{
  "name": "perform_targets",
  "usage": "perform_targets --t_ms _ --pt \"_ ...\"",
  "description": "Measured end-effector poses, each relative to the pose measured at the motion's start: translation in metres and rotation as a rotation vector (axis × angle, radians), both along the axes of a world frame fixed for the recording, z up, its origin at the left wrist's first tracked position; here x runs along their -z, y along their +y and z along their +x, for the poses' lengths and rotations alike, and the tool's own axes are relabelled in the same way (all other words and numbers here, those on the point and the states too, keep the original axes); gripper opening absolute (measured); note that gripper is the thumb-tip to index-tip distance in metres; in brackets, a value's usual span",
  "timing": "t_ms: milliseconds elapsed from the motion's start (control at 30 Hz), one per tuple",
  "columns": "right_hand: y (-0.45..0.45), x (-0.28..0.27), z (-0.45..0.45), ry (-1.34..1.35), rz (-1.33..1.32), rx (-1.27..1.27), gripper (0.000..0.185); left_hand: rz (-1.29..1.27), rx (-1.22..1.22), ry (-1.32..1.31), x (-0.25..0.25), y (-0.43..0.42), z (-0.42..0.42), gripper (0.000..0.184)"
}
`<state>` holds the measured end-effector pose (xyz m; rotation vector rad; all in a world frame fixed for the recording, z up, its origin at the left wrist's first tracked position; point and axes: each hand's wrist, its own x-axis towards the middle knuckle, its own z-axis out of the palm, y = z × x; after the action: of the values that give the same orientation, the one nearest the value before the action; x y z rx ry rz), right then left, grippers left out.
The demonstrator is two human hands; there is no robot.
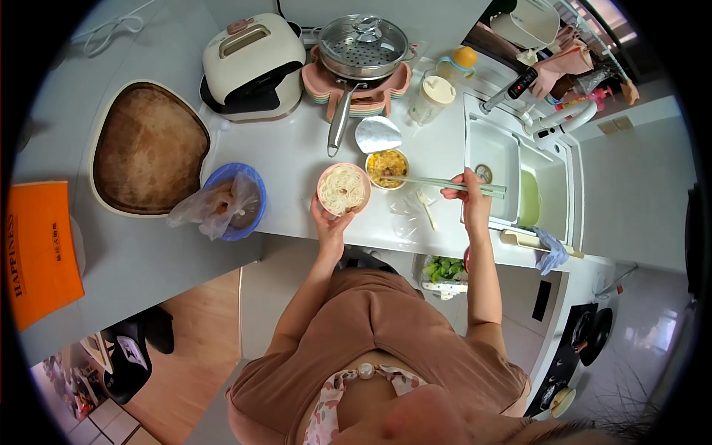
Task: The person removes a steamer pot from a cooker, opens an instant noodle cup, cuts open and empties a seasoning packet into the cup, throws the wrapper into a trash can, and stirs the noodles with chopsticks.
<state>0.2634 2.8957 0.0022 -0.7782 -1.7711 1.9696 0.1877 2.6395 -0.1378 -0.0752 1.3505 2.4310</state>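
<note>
My left hand (328,225) is closed around the lower left side of a pink bowl (321,183) of white noodles (343,187), with a bit of brown food at their near edge. In my right hand (470,194) is a pair of pale green chopsticks (434,182). Their tips reach into an opened tin of yellow, chunky food (387,165), just right of the bowl. The tin's peeled silver lid (378,135) stands up at its far side. Below the chopsticks, a small cream spoon or fork (427,211) lies beside clear plastic wrapping (405,222).
A steamer pan with a glass lid (363,48) rests on stacked pink trays (319,83), its handle pointing toward me. Behind the tin stands a lidded cup (432,100). The sink (492,141) is at right; a blue bin with a plastic bag (248,182) is at left.
</note>
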Motion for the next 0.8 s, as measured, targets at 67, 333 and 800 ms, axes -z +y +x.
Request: perform_targets --t_ms 67,333,800 --pt "0.002 0.002 -0.005 -0.015 0.085 -0.011 0.037 0.002 0.001 0.011 0.000 -0.001 0.000 0.087" --pt "0.003 -0.006 -0.012 -0.106 0.221 -0.091 0.038 -0.004 0.011 -0.003 -0.003 -0.003 0.001 0.088" --pt "-0.048 -0.026 -0.015 0.117 0.530 -0.560 0.029 0.008 0.036 -0.026 -0.005 0.000 0.002 0.088"
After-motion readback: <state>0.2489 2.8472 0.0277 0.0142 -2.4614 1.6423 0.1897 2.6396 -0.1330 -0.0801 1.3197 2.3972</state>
